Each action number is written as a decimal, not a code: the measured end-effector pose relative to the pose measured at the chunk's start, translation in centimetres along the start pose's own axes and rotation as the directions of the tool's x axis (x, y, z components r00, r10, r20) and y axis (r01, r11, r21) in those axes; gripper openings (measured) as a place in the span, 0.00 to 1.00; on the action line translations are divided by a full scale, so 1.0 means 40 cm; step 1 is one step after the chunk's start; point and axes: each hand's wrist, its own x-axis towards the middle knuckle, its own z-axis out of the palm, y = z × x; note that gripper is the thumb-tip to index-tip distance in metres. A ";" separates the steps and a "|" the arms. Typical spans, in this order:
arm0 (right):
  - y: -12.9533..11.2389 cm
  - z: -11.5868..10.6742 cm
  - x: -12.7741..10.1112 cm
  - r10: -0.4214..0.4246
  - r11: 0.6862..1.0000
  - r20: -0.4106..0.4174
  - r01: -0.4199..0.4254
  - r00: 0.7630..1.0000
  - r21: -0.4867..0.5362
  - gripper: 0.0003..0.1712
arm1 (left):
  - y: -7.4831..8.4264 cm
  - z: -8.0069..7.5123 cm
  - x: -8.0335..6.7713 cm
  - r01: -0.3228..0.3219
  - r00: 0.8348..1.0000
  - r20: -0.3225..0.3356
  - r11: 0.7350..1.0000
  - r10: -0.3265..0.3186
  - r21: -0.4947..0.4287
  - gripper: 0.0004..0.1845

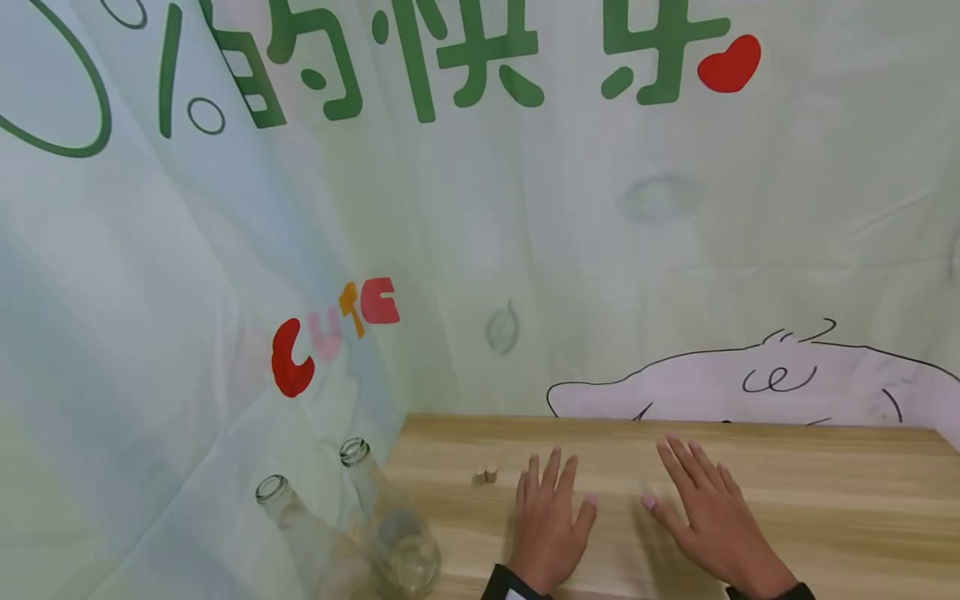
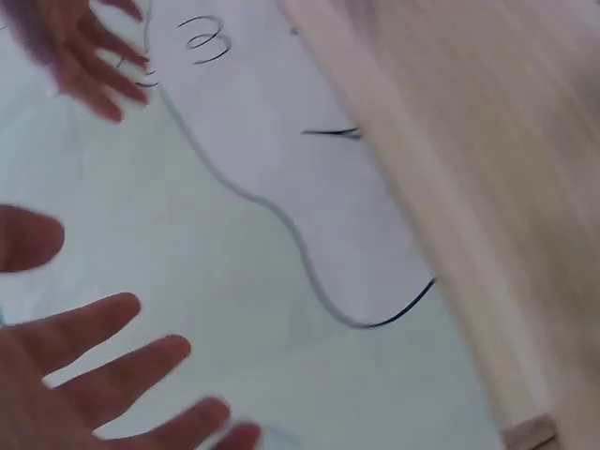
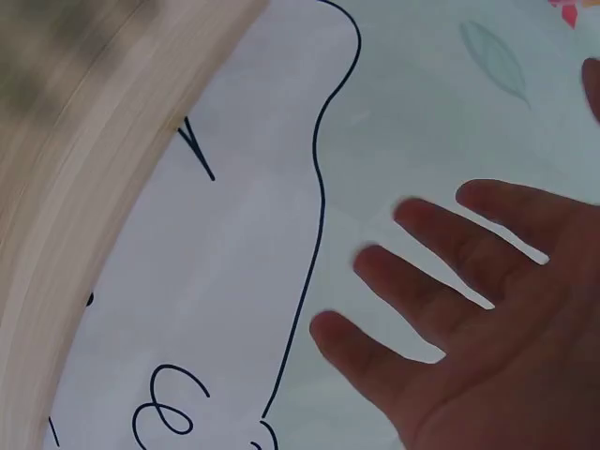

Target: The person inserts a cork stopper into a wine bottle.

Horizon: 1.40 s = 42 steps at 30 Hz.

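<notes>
My left hand (image 1: 550, 525) hovers over or near the wooden table (image 1: 615, 454), fingers spread and straight, holding nothing. To its right, my right hand (image 1: 712, 523) is held the same way, thumb out and fingers extended, also holding nothing. Spread fingers (image 3: 412, 291) show in the right wrist view, and the left hand's fingers (image 2: 122, 375) in the left wrist view. Two small light-brown pieces, like stoppers (image 1: 486, 475), stand on the table just beyond and left of the left hand. Whether either palm touches the wood cannot be told.
Two clear glass bottles with open mouths, a front bottle (image 1: 300, 525) and a farther bottle (image 1: 397, 533), stand at the table's left end. A printed cloth curtain (image 1: 480, 225) hangs behind the table and along the left side.
</notes>
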 end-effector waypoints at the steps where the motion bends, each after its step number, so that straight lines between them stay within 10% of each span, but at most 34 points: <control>1: -0.001 -0.001 0.004 -0.011 1.000 -0.024 0.011 1.000 0.007 0.41 | 0.000 -0.012 -0.001 -0.025 0.997 -0.078 1.000 0.025 0.000 0.25; 3: -0.004 -0.004 0.014 -0.039 0.999 -0.083 0.040 0.996 0.011 0.36 | -0.001 -0.047 -0.004 -0.090 0.961 -0.263 0.996 0.085 -0.006 0.19; 5: -0.009 -0.007 0.022 -0.067 0.997 -0.144 0.070 0.987 0.017 0.29 | -0.004 -0.100 -0.008 -0.152 0.882 -0.454 0.988 0.127 -0.019 0.13; 7: -0.014 -0.010 0.028 -0.082 0.996 -0.179 0.087 0.980 0.023 0.24 | -0.012 -0.164 -0.012 -0.216 0.755 -0.638 0.976 0.152 -0.022 0.10; 11: -0.022 -0.014 0.042 -0.107 0.993 -0.212 0.115 0.971 0.024 0.19 | -0.028 -0.292 -0.023 -0.155 0.430 -0.900 0.988 0.065 -0.002 0.09; 12: -0.023 -0.016 0.045 -0.110 0.993 -0.216 0.118 0.970 0.025 0.19 | -0.033 -0.317 -0.026 -0.118 0.372 -0.928 0.993 0.022 -0.024 0.11; 14: -0.027 -0.021 0.052 -0.113 0.992 -0.222 0.122 0.968 0.029 0.18 | -0.049 -0.349 -0.027 -0.043 0.316 -0.945 0.994 -0.082 -0.100 0.18; 16: -0.031 -0.025 0.059 -0.111 0.992 -0.222 0.122 0.969 0.038 0.17 | -0.075 -0.356 -0.025 0.006 0.331 -0.926 0.982 -0.181 -0.190 0.26; 21: -0.043 -0.024 0.060 -0.084 0.993 -0.166 0.098 0.983 0.072 0.17 | -0.158 -0.315 -0.019 0.100 0.425 -0.815 0.915 -0.394 -0.390 0.41; 30: -0.056 -0.010 0.047 -0.053 0.994 -0.085 0.061 0.995 0.091 0.21 | -0.234 -0.281 -0.048 0.369 0.390 -0.732 0.824 -0.558 -0.431 0.14; 42: -0.074 0.012 0.097 -0.075 0.982 -0.007 0.075 0.997 0.176 0.25 | -0.169 -0.261 -0.046 0.225 0.634 -0.577 0.837 -0.515 -0.499 0.11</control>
